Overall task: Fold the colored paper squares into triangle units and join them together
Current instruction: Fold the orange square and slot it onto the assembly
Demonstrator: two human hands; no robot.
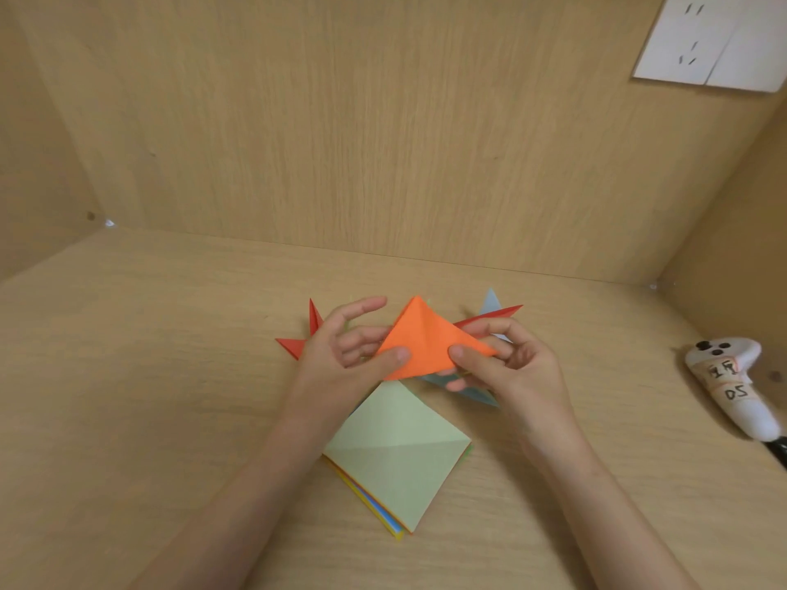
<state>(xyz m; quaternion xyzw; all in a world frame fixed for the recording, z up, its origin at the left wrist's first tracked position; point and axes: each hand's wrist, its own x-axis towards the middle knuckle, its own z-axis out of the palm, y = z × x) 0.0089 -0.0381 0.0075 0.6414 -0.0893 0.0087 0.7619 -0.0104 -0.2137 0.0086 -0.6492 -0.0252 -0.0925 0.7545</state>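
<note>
Head view, only one. Orange paper (pixel 426 340) held up off the wooden desk (pixel 149 376), folded into a peaked shape, point upward, between both hands.

Left hand (pixel 345 355) pinches its lower left edge: thumb on the front, fingers behind, index stretched out loose.

Right hand (pixel 506 368) pinches the right corner: thumb in front, fingers curled behind.

Red folded units (pixel 298 344) poke out from behind the hands on both sides. Blue folded units (pixel 468 389) lie beneath the right hand.

Nearer the person, stack of coloured squares (pixel 396 453) on the desk, pale green sheet on top, creased diagonally.

White controller (pixel 732 385) far right, well apart. Socket plate (pixel 715 44) on wall, upper right
</note>
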